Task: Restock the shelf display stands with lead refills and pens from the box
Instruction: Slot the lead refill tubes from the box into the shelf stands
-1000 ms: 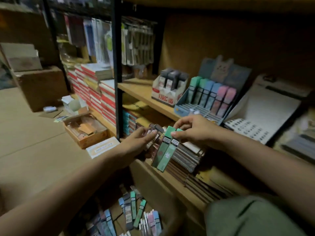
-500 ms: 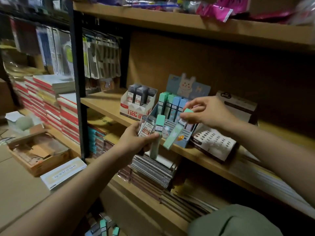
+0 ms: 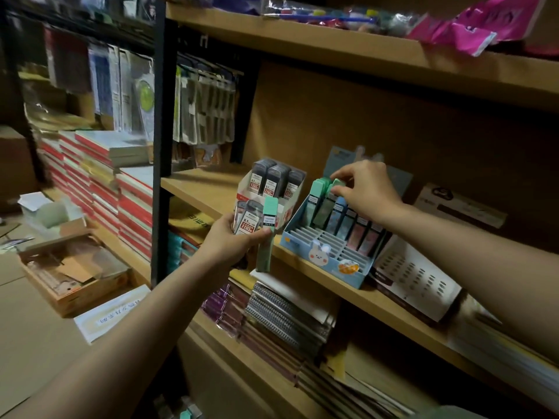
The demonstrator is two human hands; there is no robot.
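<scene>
Fingers (image 3: pixel 340 197) on green refill (image 3: pixel 325 207)

- The right hand (image 3: pixel 367 190) is now reaching up at the back row of the blue display stand (image 3: pixel 325 255), pressing a green lead refill case (image 3: pixel 336 185) into its slot, where before it was carrying that case in the air.
- The left hand (image 3: pixel 233 240) is now holding one green refill case (image 3: pixel 267 234) and the clear packs (image 3: pixel 249 219), up from two green ones.
</scene>
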